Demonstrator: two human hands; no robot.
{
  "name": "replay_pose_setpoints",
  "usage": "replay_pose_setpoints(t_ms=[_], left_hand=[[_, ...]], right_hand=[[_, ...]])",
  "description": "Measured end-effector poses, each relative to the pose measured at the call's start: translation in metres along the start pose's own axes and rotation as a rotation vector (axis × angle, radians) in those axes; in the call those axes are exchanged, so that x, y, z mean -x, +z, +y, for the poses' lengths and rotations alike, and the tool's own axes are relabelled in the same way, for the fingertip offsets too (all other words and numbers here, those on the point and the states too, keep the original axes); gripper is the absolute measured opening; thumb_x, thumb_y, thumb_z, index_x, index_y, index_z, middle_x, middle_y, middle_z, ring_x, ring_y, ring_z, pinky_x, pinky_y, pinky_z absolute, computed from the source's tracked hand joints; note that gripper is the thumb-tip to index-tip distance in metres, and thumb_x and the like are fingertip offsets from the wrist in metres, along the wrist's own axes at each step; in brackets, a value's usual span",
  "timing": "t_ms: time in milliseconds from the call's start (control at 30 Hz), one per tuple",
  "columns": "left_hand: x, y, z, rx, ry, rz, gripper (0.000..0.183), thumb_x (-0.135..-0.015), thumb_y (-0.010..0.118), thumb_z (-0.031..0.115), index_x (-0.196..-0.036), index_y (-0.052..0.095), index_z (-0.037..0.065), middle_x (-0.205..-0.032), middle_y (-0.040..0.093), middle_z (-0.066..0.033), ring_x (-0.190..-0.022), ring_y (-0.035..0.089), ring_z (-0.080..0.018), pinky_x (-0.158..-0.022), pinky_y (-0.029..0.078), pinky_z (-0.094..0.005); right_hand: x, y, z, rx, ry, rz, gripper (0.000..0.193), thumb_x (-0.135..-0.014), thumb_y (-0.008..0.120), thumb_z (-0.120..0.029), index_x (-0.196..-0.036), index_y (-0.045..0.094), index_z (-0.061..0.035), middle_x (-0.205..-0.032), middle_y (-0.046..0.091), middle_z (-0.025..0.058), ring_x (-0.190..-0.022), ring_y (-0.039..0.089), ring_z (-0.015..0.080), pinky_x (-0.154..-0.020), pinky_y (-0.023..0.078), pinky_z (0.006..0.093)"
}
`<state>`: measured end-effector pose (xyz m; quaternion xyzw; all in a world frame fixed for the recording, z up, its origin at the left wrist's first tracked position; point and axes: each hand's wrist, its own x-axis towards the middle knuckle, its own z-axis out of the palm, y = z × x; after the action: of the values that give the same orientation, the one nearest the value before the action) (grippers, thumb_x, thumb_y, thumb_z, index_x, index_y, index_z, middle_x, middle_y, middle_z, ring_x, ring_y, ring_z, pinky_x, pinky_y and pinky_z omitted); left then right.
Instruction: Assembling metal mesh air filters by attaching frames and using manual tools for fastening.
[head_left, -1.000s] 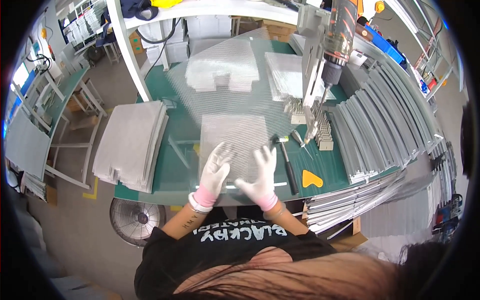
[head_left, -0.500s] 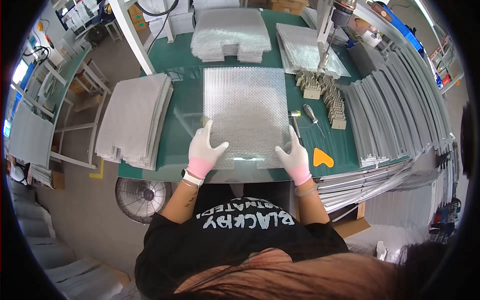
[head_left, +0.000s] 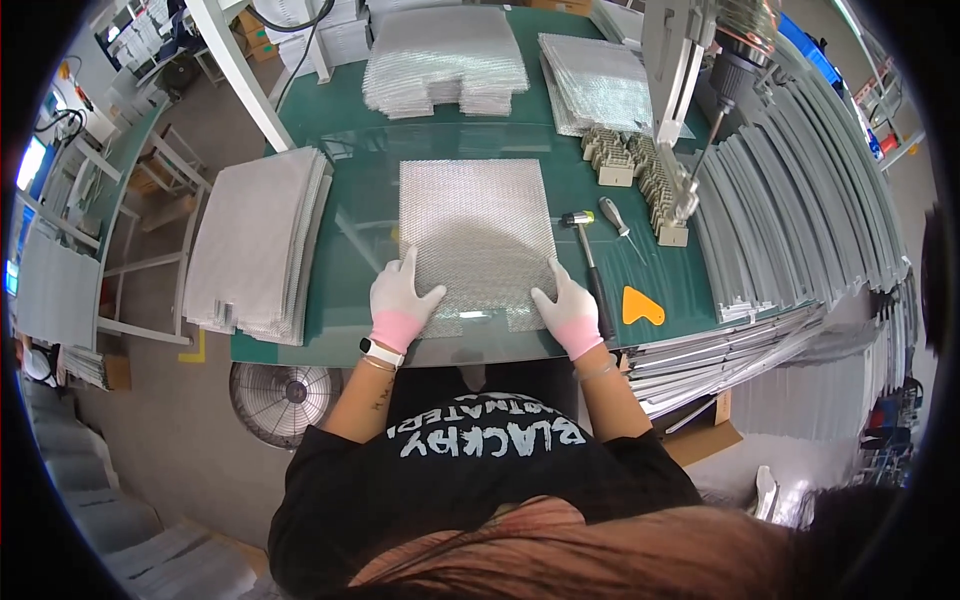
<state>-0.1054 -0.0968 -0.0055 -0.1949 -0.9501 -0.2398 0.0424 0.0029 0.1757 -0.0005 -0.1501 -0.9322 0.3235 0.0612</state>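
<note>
A silvery perforated mesh sheet (head_left: 478, 235) lies in front of me on the green table, with two notches along its near edge. My left hand (head_left: 403, 297), in a white glove with a pink cuff, rests at its near left edge. Its thumb and forefinger are spread apart, the thumb pointing in over the mesh. My right hand (head_left: 568, 308), gloved the same way, mirrors this at the near right edge with thumb and forefinger apart. The undersides of both hands are hidden.
Stacked mesh sheets stand at the left (head_left: 255, 235), and another mesh stack (head_left: 445, 55) stands at the back. To the right are a hammer (head_left: 590, 265), a screwdriver (head_left: 616, 220), an orange scraper (head_left: 641, 306) and small beige blocks (head_left: 612, 170). A hanging power driver (head_left: 735, 75) and grey panels (head_left: 790, 215) lie beyond.
The mesh sheet looks smaller and flatter, its far edge lower in the picture. My hands have shifted slightly left with it. The hammer beside it is now in full view.
</note>
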Motion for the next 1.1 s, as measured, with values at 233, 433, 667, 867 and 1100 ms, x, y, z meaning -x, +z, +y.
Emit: replay_pose_setpoints(t_ms=[233,433,667,867,1100], left_hand=[[-0.002,-0.002,0.005,-0.009,-0.015,-0.030,0.083,-0.076,0.079,0.042,-0.143,0.048,0.004,-0.114,0.060,-0.0211,-0.106,0.061,-0.0369,-0.090,0.050,-0.0444],[-0.011,-0.014,0.017,0.011,-0.126,-0.113,0.085,-0.074,0.080,0.043,-0.144,0.047,0.009,-0.123,0.056,-0.0203,-0.110,0.059,-0.0363,-0.093,0.050,-0.0444],[-0.023,-0.015,-0.012,-0.235,0.138,-0.193,0.082,-0.073,0.077,0.054,-0.144,0.053,0.019,-0.157,0.035,-0.0157,-0.148,0.020,-0.0435,-0.121,0.008,-0.0605],[0.028,-0.035,0.017,-0.233,0.096,-0.321,0.079,-0.071,0.079,0.052,-0.140,0.057,0.019,-0.152,0.040,-0.0178,-0.146,0.024,-0.0425,-0.120,0.010,-0.0613],[0.099,-0.049,0.038,0.393,0.483,-0.144,0.030,-0.081,0.074,0.022,-0.105,0.067,0.006,-0.103,0.068,-0.0119,-0.104,0.064,-0.0313,-0.094,0.048,-0.0417]], right_hand=[[-0.002,0.000,0.004,0.112,-0.027,0.022,0.062,-0.090,0.065,-0.035,-0.142,0.047,-0.0067,-0.106,0.069,0.0228,-0.099,0.066,0.0386,-0.085,0.053,0.0455],[-0.007,-0.024,-0.021,0.356,0.086,-0.197,0.058,-0.092,0.059,-0.047,-0.139,0.053,-0.0124,-0.097,0.070,0.0181,-0.092,0.069,0.0343,-0.079,0.054,0.0459],[-0.066,-0.070,0.046,0.317,-0.100,0.339,0.037,-0.087,0.064,-0.030,-0.120,0.065,-0.0142,-0.100,0.070,0.0163,-0.094,0.067,0.0354,-0.083,0.054,0.0447],[-0.087,-0.130,0.160,0.390,0.499,0.433,0.077,-0.072,0.081,-0.044,-0.141,0.053,-0.0222,-0.139,0.052,0.0195,-0.123,0.056,0.0384,-0.100,0.049,0.0485],[-0.061,-0.149,0.184,0.301,0.338,0.538,0.062,-0.069,0.082,-0.029,-0.121,0.058,-0.0069,-0.098,0.068,0.0206,-0.094,0.067,0.0389,-0.089,0.054,0.0448]])
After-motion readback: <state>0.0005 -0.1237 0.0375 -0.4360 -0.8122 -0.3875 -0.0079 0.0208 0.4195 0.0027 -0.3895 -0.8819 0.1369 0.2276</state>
